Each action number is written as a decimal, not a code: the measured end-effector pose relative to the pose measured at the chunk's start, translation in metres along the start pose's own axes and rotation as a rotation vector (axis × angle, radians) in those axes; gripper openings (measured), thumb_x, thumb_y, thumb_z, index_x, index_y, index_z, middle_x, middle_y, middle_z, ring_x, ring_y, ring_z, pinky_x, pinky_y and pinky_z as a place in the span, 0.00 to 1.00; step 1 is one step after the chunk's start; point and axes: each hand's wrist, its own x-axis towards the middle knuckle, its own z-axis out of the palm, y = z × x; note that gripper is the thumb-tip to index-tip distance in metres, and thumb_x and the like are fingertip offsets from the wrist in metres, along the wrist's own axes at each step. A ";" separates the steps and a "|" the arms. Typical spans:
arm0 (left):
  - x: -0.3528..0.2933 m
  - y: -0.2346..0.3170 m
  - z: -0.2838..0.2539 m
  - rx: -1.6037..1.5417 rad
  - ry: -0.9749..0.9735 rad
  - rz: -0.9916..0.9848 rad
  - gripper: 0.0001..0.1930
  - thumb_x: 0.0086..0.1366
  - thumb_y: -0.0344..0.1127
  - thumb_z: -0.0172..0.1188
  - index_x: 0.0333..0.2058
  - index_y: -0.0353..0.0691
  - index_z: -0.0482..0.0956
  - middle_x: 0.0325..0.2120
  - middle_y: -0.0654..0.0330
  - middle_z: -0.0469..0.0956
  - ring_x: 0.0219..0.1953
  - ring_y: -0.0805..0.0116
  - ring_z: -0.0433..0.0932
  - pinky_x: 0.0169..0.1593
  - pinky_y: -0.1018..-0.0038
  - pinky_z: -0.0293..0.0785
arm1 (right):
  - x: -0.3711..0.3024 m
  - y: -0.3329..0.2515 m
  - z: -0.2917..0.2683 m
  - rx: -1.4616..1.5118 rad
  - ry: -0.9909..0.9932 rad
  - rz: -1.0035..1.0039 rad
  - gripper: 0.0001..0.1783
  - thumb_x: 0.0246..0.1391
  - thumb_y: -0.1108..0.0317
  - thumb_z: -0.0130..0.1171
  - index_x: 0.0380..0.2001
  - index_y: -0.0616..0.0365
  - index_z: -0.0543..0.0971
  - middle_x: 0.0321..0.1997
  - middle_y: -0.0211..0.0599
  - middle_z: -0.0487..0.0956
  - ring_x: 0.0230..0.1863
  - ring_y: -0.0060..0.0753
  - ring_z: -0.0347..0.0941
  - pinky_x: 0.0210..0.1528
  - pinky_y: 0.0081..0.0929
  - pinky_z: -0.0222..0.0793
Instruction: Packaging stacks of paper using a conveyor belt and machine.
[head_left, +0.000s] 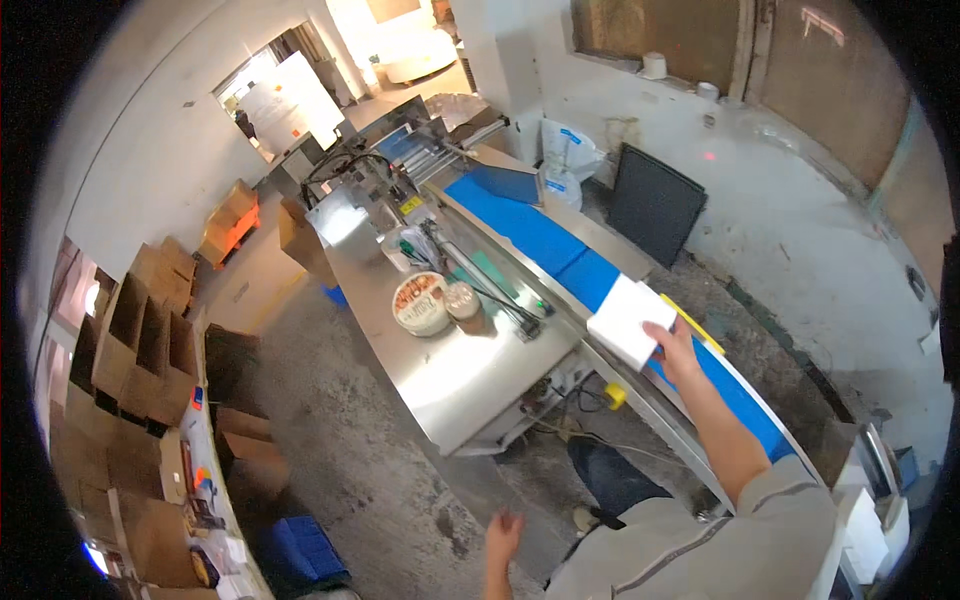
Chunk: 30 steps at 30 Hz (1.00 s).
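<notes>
A white flat rectangular box (628,322) is over the blue conveyor belt (592,278). My right hand (676,352) grips the box by its near right edge, thumb on top. Some of the fingers are hidden beneath it. Whether the box rests on the belt or is just above it, I cannot tell. My left hand (504,535) hangs low beside my body, away from the machine, with loosely bent fingers and nothing in them.
Left of the belt, a steel machine table (440,390) carries a round tub (420,303), a lidded cup (464,305) and cables. Cardboard boxes (140,340) fill the left side. A blue crate (303,548) stands on the floor. A dark panel (655,205) leans against the wall.
</notes>
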 end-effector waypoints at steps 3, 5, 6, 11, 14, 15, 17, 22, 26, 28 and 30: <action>0.000 -0.134 -0.041 0.024 -0.109 0.216 0.13 0.63 0.40 0.60 0.37 0.35 0.76 0.25 0.58 0.79 0.28 0.70 0.77 0.33 0.72 0.72 | 0.129 0.022 0.087 -0.006 -0.091 -0.051 0.48 0.42 0.60 0.72 0.64 0.55 0.58 0.53 0.38 0.73 0.52 0.36 0.72 0.40 0.36 0.72; 0.002 -0.168 -0.045 -1.124 0.199 -0.813 0.18 0.66 0.44 0.55 0.29 0.33 0.79 0.22 0.58 0.78 0.24 0.69 0.74 0.32 0.71 0.72 | 0.208 0.027 0.154 0.037 -0.135 -0.094 0.51 0.41 0.60 0.72 0.65 0.59 0.55 0.54 0.41 0.72 0.51 0.36 0.73 0.40 0.36 0.72; -0.017 -0.186 -0.049 -0.631 0.126 -0.732 0.15 0.66 0.45 0.56 0.36 0.37 0.79 0.25 0.60 0.78 0.28 0.67 0.75 0.34 0.68 0.74 | 0.244 0.030 0.196 0.072 -0.157 -0.090 0.52 0.41 0.60 0.73 0.65 0.60 0.54 0.55 0.43 0.72 0.51 0.37 0.73 0.41 0.37 0.73; -0.012 -0.132 -0.060 -0.261 0.045 -0.778 0.15 0.66 0.46 0.57 0.43 0.41 0.79 0.29 0.62 0.79 0.32 0.65 0.77 0.36 0.65 0.77 | 0.433 0.079 0.352 0.299 -0.234 -0.029 0.53 0.40 0.66 0.74 0.65 0.64 0.53 0.55 0.46 0.72 0.50 0.41 0.75 0.48 0.39 0.73; -0.008 -0.094 -0.043 -0.426 0.044 -0.837 0.16 0.66 0.47 0.57 0.43 0.42 0.79 0.30 0.62 0.79 0.32 0.66 0.78 0.35 0.66 0.77 | 0.525 0.103 0.410 0.326 -0.053 0.012 0.45 0.37 0.66 0.75 0.58 0.65 0.63 0.52 0.47 0.75 0.49 0.42 0.75 0.43 0.36 0.76; -0.012 -0.081 -0.035 -0.486 0.053 -0.859 0.16 0.66 0.47 0.57 0.43 0.42 0.78 0.30 0.62 0.79 0.32 0.66 0.78 0.34 0.66 0.77 | 0.547 0.109 0.422 0.314 -0.136 0.017 0.48 0.36 0.66 0.75 0.60 0.66 0.61 0.52 0.48 0.74 0.50 0.42 0.75 0.44 0.37 0.75; -0.012 -0.057 -0.028 -0.604 0.100 -0.879 0.16 0.66 0.47 0.57 0.43 0.42 0.78 0.30 0.62 0.79 0.33 0.66 0.78 0.34 0.66 0.77 | 0.561 0.120 0.463 0.297 -0.151 0.027 0.52 0.35 0.65 0.76 0.61 0.69 0.58 0.52 0.50 0.75 0.49 0.45 0.75 0.46 0.39 0.75; 0.026 0.008 -0.021 -0.671 0.284 -1.037 0.19 0.67 0.47 0.57 0.50 0.43 0.74 0.35 0.59 0.79 0.35 0.64 0.79 0.34 0.68 0.78 | 0.625 0.174 0.511 0.323 -0.061 0.044 0.49 0.34 0.63 0.75 0.59 0.71 0.63 0.48 0.52 0.77 0.50 0.46 0.75 0.50 0.39 0.72; 0.067 0.054 -0.030 -0.613 0.076 -0.941 0.24 0.66 0.46 0.58 0.56 0.41 0.69 0.40 0.54 0.79 0.40 0.61 0.80 0.38 0.67 0.79 | 0.658 0.195 0.486 -0.193 0.169 -0.113 0.42 0.39 0.56 0.73 0.56 0.65 0.68 0.52 0.45 0.75 0.47 0.44 0.75 0.42 0.44 0.73; 0.075 0.070 -0.033 -0.632 0.140 -0.969 0.24 0.66 0.46 0.59 0.56 0.40 0.69 0.40 0.53 0.79 0.40 0.61 0.81 0.38 0.68 0.79 | 0.641 0.186 0.483 -0.307 0.239 -0.236 0.42 0.40 0.57 0.72 0.56 0.67 0.68 0.53 0.46 0.75 0.47 0.44 0.75 0.42 0.43 0.74; 0.074 0.078 -0.039 -0.602 0.213 -0.994 0.23 0.66 0.44 0.59 0.54 0.37 0.71 0.39 0.53 0.80 0.37 0.61 0.81 0.37 0.68 0.79 | 0.599 0.177 0.455 -0.194 0.053 -0.001 0.37 0.45 0.59 0.69 0.56 0.66 0.69 0.49 0.45 0.76 0.45 0.39 0.75 0.41 0.36 0.75</action>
